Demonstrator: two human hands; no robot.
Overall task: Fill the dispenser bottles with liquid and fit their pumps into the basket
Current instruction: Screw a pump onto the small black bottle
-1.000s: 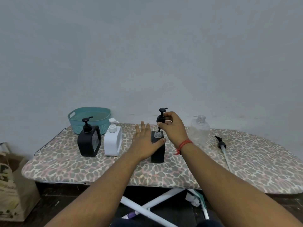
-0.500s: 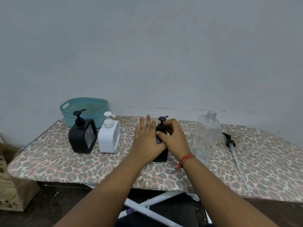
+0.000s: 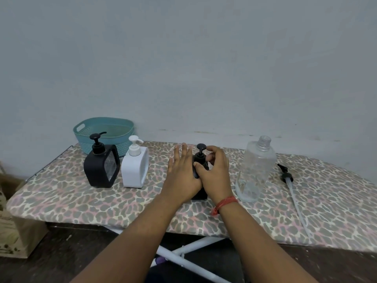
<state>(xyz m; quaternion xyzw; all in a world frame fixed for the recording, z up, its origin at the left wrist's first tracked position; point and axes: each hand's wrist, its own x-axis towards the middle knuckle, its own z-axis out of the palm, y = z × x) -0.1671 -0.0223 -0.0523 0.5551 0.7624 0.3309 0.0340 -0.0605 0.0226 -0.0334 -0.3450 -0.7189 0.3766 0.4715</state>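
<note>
Two hands are meeting at the small black bottle point(image 3: 199, 196). Left hand point(image 3: 181, 176) is pressing it, fingers spread; right hand point(image 3: 216, 173) is pinching its black pump point(image 3: 201, 154).

- A plain home room: a leopard-print ironing board point(image 3: 102, 203) serves as worktable against a bare, scuffed wall point(image 3: 183, 68).
- A paper bag point(image 3: 12, 225) sits on the dark floor point(image 3: 61, 260).

A small black bottle point(image 3: 201, 194) stands in the middle, its black pump point(image 3: 201, 152) on top. The teal basket point(image 3: 104, 133) sits far left.
</note>
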